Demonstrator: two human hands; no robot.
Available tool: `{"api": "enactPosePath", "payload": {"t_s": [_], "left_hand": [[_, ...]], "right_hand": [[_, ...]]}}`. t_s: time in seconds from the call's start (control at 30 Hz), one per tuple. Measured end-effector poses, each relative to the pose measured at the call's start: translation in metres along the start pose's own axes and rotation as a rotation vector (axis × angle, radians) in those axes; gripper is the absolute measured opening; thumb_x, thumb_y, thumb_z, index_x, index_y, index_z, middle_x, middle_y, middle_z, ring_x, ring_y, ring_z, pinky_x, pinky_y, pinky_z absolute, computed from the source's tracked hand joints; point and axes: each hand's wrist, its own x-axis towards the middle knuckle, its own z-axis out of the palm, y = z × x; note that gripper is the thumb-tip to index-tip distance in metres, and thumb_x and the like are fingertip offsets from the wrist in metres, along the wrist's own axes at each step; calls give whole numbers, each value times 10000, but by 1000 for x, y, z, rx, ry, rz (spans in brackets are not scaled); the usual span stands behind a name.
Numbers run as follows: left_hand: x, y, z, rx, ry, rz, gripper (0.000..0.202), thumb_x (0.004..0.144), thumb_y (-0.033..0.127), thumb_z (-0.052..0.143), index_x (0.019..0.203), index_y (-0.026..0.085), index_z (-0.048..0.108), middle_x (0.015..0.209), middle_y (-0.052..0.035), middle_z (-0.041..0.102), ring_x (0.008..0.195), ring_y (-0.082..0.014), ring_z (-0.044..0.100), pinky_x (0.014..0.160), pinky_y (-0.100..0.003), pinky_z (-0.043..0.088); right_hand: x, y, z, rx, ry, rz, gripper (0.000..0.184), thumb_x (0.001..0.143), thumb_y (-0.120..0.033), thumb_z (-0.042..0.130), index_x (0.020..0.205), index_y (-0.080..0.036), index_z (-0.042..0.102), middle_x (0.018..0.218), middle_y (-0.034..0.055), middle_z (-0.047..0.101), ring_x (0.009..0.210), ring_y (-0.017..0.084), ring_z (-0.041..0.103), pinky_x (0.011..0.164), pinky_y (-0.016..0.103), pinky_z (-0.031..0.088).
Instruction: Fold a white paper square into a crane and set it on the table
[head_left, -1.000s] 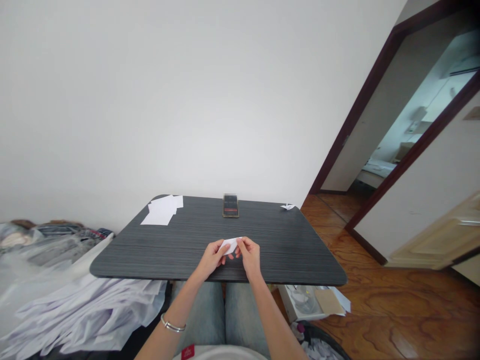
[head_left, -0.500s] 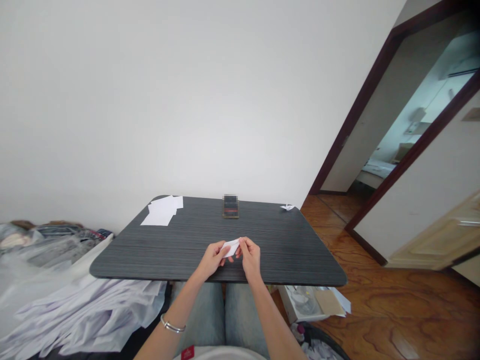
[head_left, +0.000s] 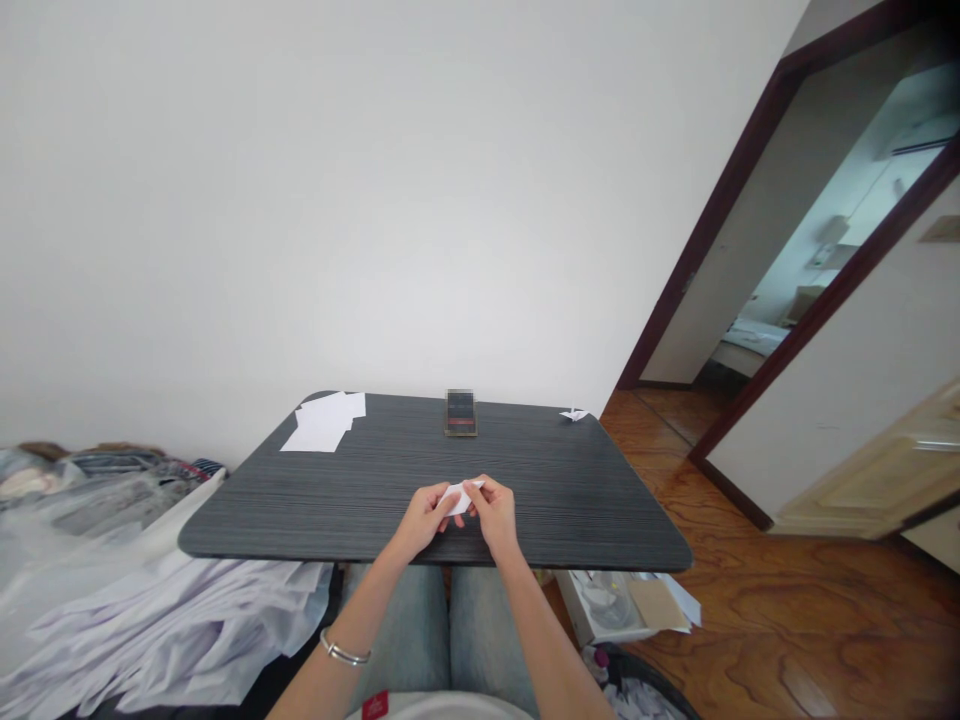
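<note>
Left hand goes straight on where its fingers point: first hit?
Beyond the folded paper it holds, likely the right hand at the paper's other end; exact depth is unclear from this single view.

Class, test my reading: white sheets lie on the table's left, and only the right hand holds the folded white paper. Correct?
Not quite. The head view shows the left hand gripping the folded white paper too, with the right hand. The white sheets are as you say.
</note>
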Motion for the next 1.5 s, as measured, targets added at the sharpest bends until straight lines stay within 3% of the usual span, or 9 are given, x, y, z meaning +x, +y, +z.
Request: {"api": "enactPosePath", "payload": {"t_s": [0.27, 0.43, 0.63, 0.87, 1.07, 1.23, 1.5], "left_hand": [[0, 2, 0, 3, -17, -2, 357, 779, 438, 466, 672, 111, 562, 513, -10, 597, 350, -50, 347, 371, -169, 238], [0, 0, 0, -4, -16, -6, 352, 779, 434, 466, 704, 106, 571, 519, -12, 601, 347, -49, 345, 369, -169, 239], [-1, -2, -3, -10, 15, -7, 351, 784, 435, 459, 745, 104, 568, 530, -17, 610, 347, -51, 348, 371, -169, 238], [0, -4, -2, 7, 47, -16, 339, 769, 436, 480, 691, 115, 560, 522, -1, 582, 356, -51, 361, 360, -167, 248], [1, -3, -1, 15, 86, -22, 338, 753, 448, 490, 704, 124, 571, 494, 40, 462, 381, -61, 363, 336, -164, 259], [1, -3, -3, 28, 91, -27, 333, 760, 432, 483, 699, 119, 574, 480, 39, 454, 363, -55, 336, 328, -166, 239], [0, -4, -3, 47, 96, -26, 328, 762, 422, 484, 679, 122, 583, 449, 43, 452, 356, -56, 327, 349, -172, 212]], "right_hand": [[-1, -4, -2, -45, 12, -66, 344, 794, -397, 473, 562, -157, 558, 453, -44, 454, 417, 88, 412, 418, 200, 332], [0, 0, -2, 33, 13, -20, 391, 816, -430, 422, 678, -132, 635, 468, -17, 528, 414, 100, 447, 416, 211, 347], [4, 0, -5, 166, 119, 55, 425, 782, -487, 435, 784, -118, 643, 524, 6, 557, 417, 98, 486, 374, 192, 351], [0, -5, -3, 50, 68, 46, 329, 736, -405, 548, 523, -160, 498, 400, -69, 404, 318, 42, 315, 318, 166, 236], [-1, 0, -3, 32, 3, 45, 314, 737, -386, 548, 525, -158, 503, 398, -63, 439, 320, 46, 350, 327, 163, 277], [-1, 1, 0, 50, -10, 64, 262, 739, -386, 544, 617, -155, 550, 437, -55, 483, 315, 52, 377, 311, 163, 299], [-3, -2, 0, 23, 2, 33, 344, 773, -404, 499, 525, -166, 504, 374, -66, 436, 303, 56, 366, 321, 167, 298]]}}
